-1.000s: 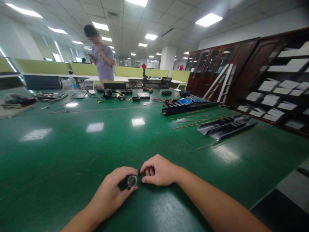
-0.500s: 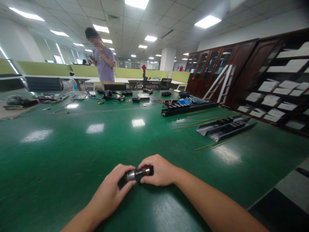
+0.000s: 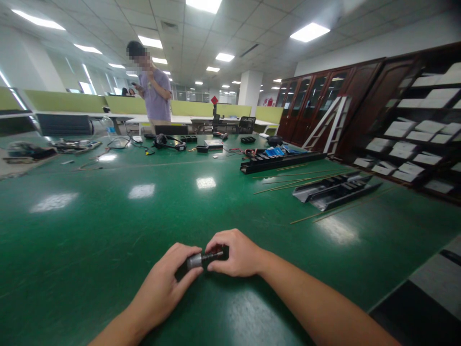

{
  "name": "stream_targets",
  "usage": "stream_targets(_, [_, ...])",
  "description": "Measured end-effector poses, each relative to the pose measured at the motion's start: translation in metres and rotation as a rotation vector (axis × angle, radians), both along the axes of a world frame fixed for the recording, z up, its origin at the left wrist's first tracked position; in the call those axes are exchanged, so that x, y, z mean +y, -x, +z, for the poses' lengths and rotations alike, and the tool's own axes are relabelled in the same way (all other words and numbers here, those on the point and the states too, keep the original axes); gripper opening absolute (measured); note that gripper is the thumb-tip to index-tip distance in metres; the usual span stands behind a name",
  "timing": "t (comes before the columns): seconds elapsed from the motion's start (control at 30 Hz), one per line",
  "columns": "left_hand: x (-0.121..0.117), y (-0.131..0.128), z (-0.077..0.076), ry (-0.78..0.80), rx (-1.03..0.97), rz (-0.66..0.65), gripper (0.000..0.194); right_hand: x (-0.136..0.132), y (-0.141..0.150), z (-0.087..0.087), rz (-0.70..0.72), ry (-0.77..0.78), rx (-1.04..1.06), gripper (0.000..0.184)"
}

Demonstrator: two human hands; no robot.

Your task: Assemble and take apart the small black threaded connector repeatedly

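Note:
Low over the near part of the green table [image 3: 173, 206], I hold a short silver-and-black cylinder [image 3: 195, 261] between both hands. My left hand [image 3: 163, 276] grips its silver end with thumb and fingers curled around it. At the other end, the black, narrower part sits between the thumb and bent fingers of my right hand [image 3: 237, 254]. My palms and fingers hide both ends, and its exact kind cannot be made out.
Black metal channels [image 3: 334, 192] and thin brass-coloured rods [image 3: 281, 186] lie to the right. Behind them is a longer black channel [image 3: 281, 162] with blue packets. Cables and a black headset [image 3: 169, 143] lie farther back. A person [image 3: 156, 91] stands beyond the table.
The fingertips of my right hand have shifted slightly on the cylinder's black end. Both hands otherwise stay in place, still gripping it.

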State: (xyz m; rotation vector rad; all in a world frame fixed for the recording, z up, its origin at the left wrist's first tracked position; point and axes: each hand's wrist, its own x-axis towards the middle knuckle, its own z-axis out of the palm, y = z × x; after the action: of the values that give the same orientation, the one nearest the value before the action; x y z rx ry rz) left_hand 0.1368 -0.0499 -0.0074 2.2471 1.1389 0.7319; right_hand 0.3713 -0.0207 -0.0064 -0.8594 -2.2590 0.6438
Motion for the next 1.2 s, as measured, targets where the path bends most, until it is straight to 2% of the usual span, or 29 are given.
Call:
stream_targets(0.37, [0.0005, -0.0018, -0.0080, -0.030, 0.013, 0.004, 0.026, 0.0001, 0.0032, -0.0039, 0.004, 0.006, -0.041, 0.019])
stream_targets(0.6, [-0.0022, -0.0046, -0.0063, -0.050, 0.017, 0.017, 0.026, -0.0006, 0.0037, -0.0052, -0.009, -0.011, -0.028, 0.017])
stream_targets(0.93, [-0.0027, -0.0066, -0.0079, -0.149, 0.060, -0.001, 0.027, -0.0009, 0.0030, -0.0093, -0.005, -0.037, -0.041, 0.014])
stream_targets(1.2, [-0.0019, -0.0074, -0.0074, -0.231, 0.116, 0.016, 0.027, 0.0000, 0.0027, -0.0060, 0.002, -0.046, -0.060, 0.012])
